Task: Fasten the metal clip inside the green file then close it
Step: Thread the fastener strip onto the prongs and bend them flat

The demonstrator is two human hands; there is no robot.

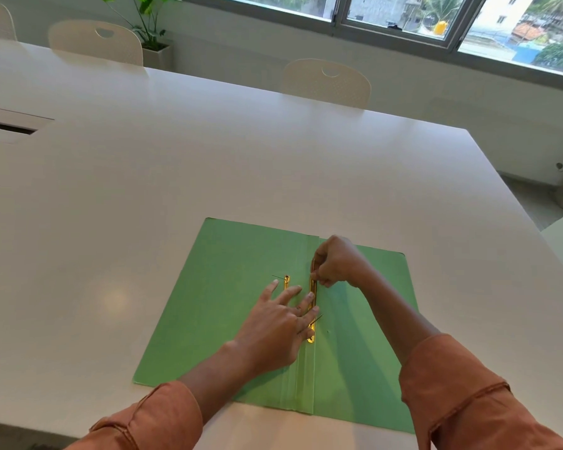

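The green file lies open and flat on the white table, its spine running away from me. A gold metal clip bar lies along the spine. A second, shorter gold piece rests on the left flap, partly under my fingers. My left hand is spread flat on the file, its fingertips pressing the lower part of the bar. My right hand pinches the bar's upper end with thumb and fingers. A thin prong sticks out near the bar's lower end.
White chairs stand along the table's far side. A cable slot is set in the table at the left. A potted plant and windows are behind. The table's right edge runs diagonally past the file.
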